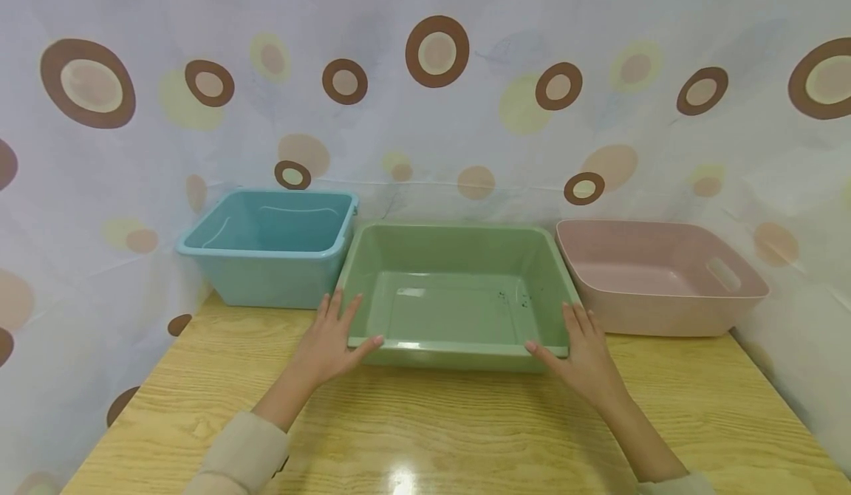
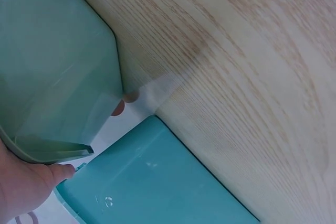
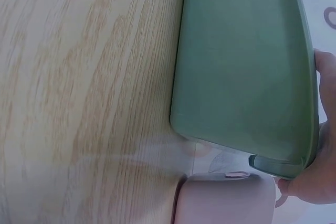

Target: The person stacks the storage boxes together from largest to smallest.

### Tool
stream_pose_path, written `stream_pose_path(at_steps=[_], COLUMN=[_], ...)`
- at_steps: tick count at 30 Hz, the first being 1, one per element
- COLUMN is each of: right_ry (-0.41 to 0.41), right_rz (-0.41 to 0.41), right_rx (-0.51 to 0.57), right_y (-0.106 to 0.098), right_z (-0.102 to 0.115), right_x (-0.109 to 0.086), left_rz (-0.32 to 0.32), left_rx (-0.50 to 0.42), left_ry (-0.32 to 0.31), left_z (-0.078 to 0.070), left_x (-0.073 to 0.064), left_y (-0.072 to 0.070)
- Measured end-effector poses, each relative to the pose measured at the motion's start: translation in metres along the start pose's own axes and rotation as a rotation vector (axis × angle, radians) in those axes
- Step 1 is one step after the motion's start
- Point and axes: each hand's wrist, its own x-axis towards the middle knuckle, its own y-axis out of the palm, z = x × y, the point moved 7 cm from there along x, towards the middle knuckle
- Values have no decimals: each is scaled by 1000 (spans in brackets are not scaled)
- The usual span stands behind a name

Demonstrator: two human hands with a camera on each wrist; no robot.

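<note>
A shallow green basin stands on the wooden table in the middle of the head view. My left hand rests on its front left corner, thumb along the front rim and straight, spread fingers at the side rim. At the front right corner, my right hand touches the rim in much the same way. The left wrist view shows the green basin's outer wall with my left hand at its rim. In the right wrist view, my right hand lies against the rim; part of it is cut off.
A deeper blue basin stands just left of the green one. On the right is a pink basin with a handle slot. Behind them hangs a white curtain with round brown patterns. The wooden table extends in front.
</note>
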Motion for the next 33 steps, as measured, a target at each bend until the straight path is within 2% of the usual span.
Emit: stream_pose_path(at_steps=[9,21,33], right_ry=[-10,6,-23], right_rz=[-4,8,8], right_rx=[-18,-21,55], right_y=[-3,-1,-12], right_z=[5,3,0], right_x=[-2,-3,7], left_rz=[-10,-10,-7], left_rx=[-16,11,-59], left_ry=[1,-3,-8], left_z=[-1,0,3], left_x=[-3,-5,-1], left_y=[-2,-3,-9])
